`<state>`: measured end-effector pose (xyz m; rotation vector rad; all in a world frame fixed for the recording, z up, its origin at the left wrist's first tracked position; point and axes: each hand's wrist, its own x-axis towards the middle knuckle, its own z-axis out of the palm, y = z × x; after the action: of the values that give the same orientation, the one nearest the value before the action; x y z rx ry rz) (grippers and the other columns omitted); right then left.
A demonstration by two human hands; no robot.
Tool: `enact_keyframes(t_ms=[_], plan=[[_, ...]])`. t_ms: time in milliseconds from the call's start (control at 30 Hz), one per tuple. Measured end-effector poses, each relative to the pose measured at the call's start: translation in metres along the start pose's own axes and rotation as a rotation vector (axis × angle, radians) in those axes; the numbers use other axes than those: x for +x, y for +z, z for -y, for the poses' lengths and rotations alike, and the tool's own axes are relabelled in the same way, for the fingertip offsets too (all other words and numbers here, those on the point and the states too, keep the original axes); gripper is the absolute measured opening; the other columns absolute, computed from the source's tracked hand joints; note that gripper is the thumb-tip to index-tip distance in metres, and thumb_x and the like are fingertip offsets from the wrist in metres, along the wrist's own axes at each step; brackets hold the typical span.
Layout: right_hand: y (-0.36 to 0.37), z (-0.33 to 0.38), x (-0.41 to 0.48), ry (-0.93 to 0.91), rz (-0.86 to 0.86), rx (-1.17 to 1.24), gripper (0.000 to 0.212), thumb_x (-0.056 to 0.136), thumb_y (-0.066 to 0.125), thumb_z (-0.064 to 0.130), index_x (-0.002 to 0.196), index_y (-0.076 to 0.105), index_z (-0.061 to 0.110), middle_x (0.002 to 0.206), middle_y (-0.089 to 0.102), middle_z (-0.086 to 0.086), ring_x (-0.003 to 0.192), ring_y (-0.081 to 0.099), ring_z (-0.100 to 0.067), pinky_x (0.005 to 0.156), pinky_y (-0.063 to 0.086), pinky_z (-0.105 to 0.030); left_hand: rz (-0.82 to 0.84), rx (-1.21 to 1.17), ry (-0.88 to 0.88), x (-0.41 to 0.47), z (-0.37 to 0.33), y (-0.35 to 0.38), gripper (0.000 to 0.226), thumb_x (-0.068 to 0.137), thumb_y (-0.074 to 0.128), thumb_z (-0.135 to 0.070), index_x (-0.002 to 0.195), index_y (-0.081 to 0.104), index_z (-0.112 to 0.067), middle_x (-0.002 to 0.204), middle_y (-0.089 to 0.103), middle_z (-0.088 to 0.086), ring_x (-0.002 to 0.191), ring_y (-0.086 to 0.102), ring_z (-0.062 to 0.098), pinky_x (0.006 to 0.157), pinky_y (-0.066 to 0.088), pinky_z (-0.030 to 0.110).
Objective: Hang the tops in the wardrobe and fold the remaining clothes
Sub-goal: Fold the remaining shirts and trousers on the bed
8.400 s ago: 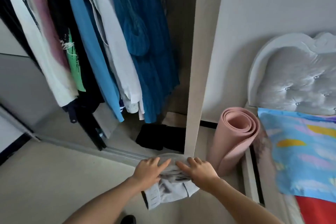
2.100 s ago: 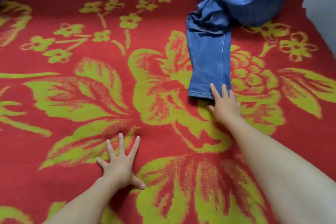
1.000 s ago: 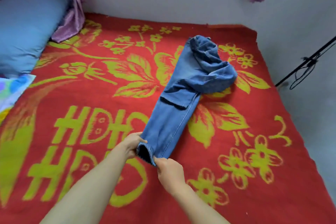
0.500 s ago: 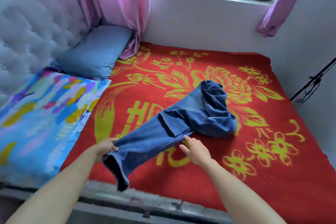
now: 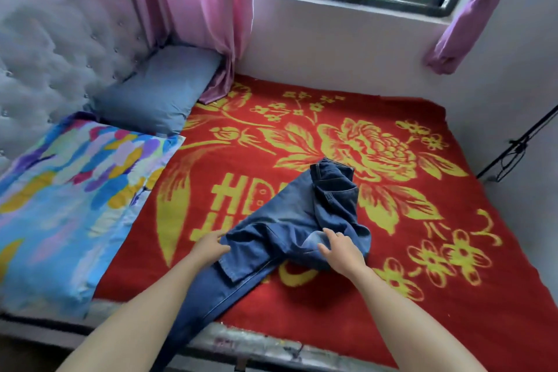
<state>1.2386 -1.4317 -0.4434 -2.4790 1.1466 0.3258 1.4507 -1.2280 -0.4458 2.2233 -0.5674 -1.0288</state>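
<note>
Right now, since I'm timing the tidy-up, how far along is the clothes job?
Done: no folded clothes or wardrobe show here. In hand: the jeans lie crumpled on the blanket, legs over the bed edge, left hand and right hand on them. Left: straighten and fold them.

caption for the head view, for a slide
Left hand and right hand on rumpled blue jeans lying on a red flowered blanket, a leg trailing off the bed.

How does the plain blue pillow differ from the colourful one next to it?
The blue pillow is one plain colour; the colourful pillow carries bright strokes of many colours. The blue pillow lies farther off, beside the pink curtain; the colourful pillow lies nearer, reaching the bed's front edge. Both lie flat against the tufted headboard, left of the red blanket.
</note>
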Motion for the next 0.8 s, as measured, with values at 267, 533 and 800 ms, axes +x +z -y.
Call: enact_keyframes(t_ms=[267,533,800], plan=[[-0.029,-0.062,0.114,0.045,0.037,-0.018,0.055,0.098,0.04,0.038,0.146,0.025,0.016,0.141,0.04,-0.012,0.129,0.037,-0.029,0.101,0.037,-0.039,0.012,0.083,0.038,0.08,-0.088,0.038,0.051,0.089,0.054,-0.013,0.139,0.043,-0.013,0.135,0.051,0.008,0.118,0.051,0.019,0.089,0.046,0.033],[-0.052,-0.071,0.256,0.022,0.061,-0.067,0.053,0.097,0.044,0.032,0.144,0.027,0.015,0.147,0.031,-0.008,0.13,0.034,-0.03,0.1,0.037,-0.042,-0.092,0.066,-0.066,0.153,-0.11,0.042,0.05,0.086,0.057,-0.018,0.135,0.048,-0.013,0.137,0.05,0.008,0.127,0.046,0.018,0.096,0.036,0.025],[-0.033,-0.04,0.357,-0.009,0.108,-0.032,0.055,0.094,0.048,0.021,0.143,0.025,0.012,0.157,0.01,-0.007,0.125,0.043,-0.032,0.087,0.044,-0.04,-0.147,0.084,-0.245,0.211,-0.085,0.041,0.043,0.091,0.054,-0.014,0.134,0.049,-0.013,0.135,0.051,0.009,0.126,0.046,0.018,0.088,0.037,0.024]])
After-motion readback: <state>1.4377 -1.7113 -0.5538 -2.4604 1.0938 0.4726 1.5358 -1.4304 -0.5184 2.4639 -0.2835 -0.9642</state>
